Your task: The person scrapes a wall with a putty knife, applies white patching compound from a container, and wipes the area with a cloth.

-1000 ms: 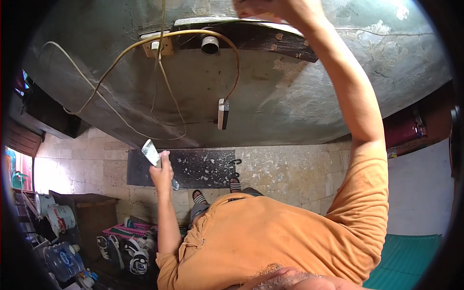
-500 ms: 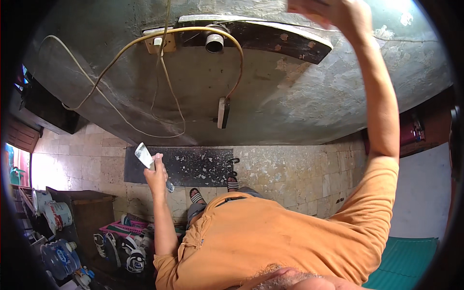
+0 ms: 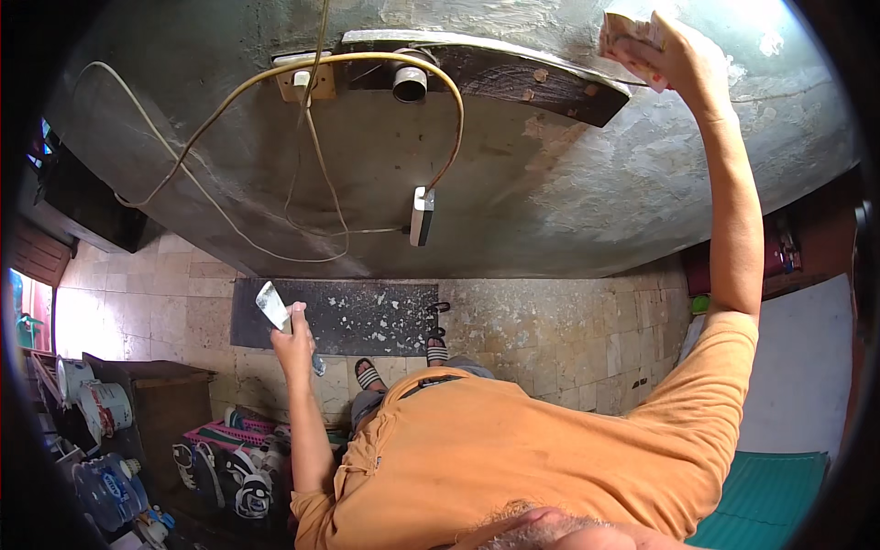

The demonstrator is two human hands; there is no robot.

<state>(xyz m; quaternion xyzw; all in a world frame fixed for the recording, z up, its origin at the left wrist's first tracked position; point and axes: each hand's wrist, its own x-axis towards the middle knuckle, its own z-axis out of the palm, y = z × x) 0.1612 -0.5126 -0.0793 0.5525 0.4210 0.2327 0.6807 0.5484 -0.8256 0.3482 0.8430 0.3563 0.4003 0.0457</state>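
Crumpled pinkish sandpaper sheet (image 3: 631, 35) was pressed against the grey plastered wall (image 3: 568, 192), clutched in the raised right hand (image 3: 674, 50) just beside a dark wooden board (image 3: 513, 78). Lower down, the left hand (image 3: 295, 339) was closed around a flat metal scraper (image 3: 273, 305), held away from the wall above a dark speckled floor mat (image 3: 367, 316).

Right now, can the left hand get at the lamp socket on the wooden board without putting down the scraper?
Probably not as it stands: the left hand hangs low, gripping the scraper, far under the lamp socket on the wooden board. Only loose cables lie between; it would need raising.
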